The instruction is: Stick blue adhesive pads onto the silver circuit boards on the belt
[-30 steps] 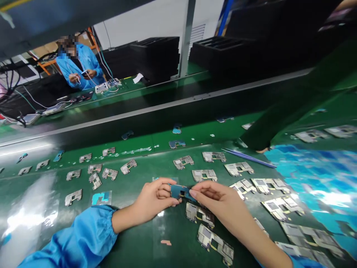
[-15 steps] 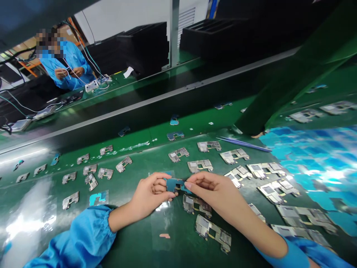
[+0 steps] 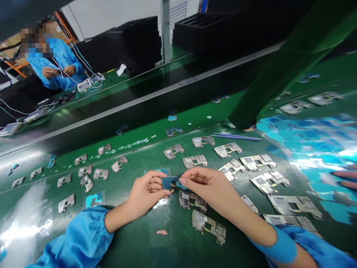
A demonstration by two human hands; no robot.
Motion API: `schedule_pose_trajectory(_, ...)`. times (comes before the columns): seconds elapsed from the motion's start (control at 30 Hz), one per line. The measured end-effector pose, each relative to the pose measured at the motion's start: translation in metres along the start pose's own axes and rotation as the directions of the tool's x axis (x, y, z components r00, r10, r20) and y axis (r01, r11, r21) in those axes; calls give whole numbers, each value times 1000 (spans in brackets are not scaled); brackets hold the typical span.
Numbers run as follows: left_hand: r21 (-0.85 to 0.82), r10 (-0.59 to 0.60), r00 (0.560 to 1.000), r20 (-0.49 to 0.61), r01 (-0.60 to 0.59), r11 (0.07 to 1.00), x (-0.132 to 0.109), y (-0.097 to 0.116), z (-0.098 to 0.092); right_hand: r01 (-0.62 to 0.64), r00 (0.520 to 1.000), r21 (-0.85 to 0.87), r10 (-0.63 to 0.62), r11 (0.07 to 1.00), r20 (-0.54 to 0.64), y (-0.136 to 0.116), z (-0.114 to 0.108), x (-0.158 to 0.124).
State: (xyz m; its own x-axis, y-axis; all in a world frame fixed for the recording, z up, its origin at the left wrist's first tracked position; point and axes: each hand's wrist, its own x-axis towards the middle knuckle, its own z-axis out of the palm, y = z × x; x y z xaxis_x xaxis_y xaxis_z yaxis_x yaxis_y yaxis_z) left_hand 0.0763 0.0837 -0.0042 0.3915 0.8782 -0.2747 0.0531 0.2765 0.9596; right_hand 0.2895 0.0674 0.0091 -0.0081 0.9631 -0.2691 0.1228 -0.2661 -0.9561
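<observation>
A small circuit board with a blue face [image 3: 168,182] is held up between both hands. My left hand [image 3: 146,188] pinches its left end between thumb and fingers. The thumb and forefinger of my right hand [image 3: 205,183] close on its right end. Just below lies a bare silvery circuit board [image 3: 192,201], partly covered by my right hand, and a larger board [image 3: 208,226] rests nearer to me. A small pink strip [image 3: 161,232] lies on a clear sheet beneath my hands.
Several circuit boards [image 3: 65,203] are spread left and right on the green table. Purple tweezers [image 3: 237,137] lie behind them. Blue sheets [image 3: 306,149] cover the right side, where another person's fingers [image 3: 346,179] show. A co-worker in blue [image 3: 60,63] stands beyond the black trays [image 3: 136,44].
The whole view has shifted slightly, so things appear a little further left and up. Both hands keep hold of the board. Another person's fingers have appeared at the right edge.
</observation>
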Motion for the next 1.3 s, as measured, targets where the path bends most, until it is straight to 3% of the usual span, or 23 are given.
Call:
schedule_pose_trajectory(0.67, 58, -24, 999, -32, 25, 998, 0, 7, 1, -20, 999, 4, 19, 1000, 44, -3, -2, 0)
schedule_pose_trajectory(0.97, 53, -14, 999, -41, 16, 998, -1, 6, 0, -45, 999, -49, 45, 998, -10, 0, 1, 2)
schedule_pose_trajectory(1.3, -37, -19, 998, -66, 17, 999, 0, 10, -3, 139, 983, -143, -154, 980, -99, 8, 3, 3)
